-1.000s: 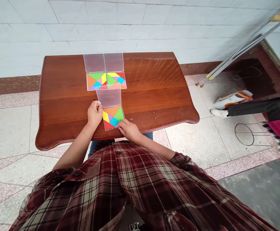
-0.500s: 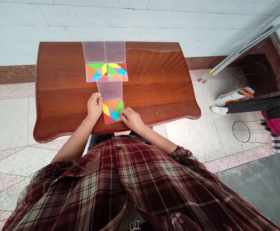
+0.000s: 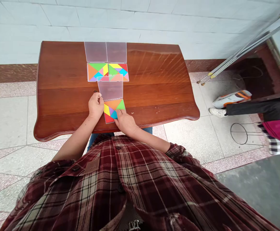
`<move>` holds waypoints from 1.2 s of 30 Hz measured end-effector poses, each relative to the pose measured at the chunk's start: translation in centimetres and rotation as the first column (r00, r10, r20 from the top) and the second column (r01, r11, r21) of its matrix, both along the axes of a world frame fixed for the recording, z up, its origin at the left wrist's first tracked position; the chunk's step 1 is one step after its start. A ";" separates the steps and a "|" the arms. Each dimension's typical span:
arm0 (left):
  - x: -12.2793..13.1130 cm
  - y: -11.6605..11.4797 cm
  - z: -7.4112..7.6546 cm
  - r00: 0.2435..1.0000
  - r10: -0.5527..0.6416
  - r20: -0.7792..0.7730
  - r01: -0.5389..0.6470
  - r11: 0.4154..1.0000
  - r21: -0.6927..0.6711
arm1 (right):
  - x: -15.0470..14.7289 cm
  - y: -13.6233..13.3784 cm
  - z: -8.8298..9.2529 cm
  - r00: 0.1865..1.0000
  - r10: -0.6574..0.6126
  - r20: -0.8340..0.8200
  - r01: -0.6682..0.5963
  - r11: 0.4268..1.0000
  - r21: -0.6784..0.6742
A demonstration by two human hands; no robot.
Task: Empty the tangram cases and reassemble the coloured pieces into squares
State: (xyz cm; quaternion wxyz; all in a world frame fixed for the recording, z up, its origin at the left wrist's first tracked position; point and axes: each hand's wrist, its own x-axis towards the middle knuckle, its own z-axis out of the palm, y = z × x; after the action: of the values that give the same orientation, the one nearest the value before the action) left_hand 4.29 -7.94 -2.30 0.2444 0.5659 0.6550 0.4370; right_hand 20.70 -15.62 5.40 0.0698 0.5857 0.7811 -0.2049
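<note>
Near tangram case (image 3: 111, 90) open on worktop (image 3: 159, 86); long axis runs toward wall (image 3: 82, 19), lid end far, slightly left. Left hand (image 3: 96, 106) curled beside left edge, right hand (image 3: 127, 123) over near-right corner; can't tell either grip's state.

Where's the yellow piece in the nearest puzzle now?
In the head view, left of centre, the yellow piece lies just right of the left hand, with the red piece below and the purple piece to its right.
</note>
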 end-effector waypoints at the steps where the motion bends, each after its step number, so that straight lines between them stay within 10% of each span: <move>1: 0.0 -0.1 0.1 1.000 0.002 -0.015 -0.002 1.000 0.006 | 0.0 0.0 0.0 1.000 -0.001 -0.002 0.001 1.000 0.001; 36: 1.0 -0.5 0.4 0.997 0.044 -0.065 -0.041 0.998 0.042 | 1.3 2.6 -3.4 0.868 -0.168 -0.467 0.116 0.984 -0.139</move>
State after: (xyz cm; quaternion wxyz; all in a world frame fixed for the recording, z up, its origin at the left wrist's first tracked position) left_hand 5.27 -8.39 -1.91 0.2018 0.5708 0.6656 0.4364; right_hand 21.99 -12.98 1.96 -0.1086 0.5685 0.7170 -0.3884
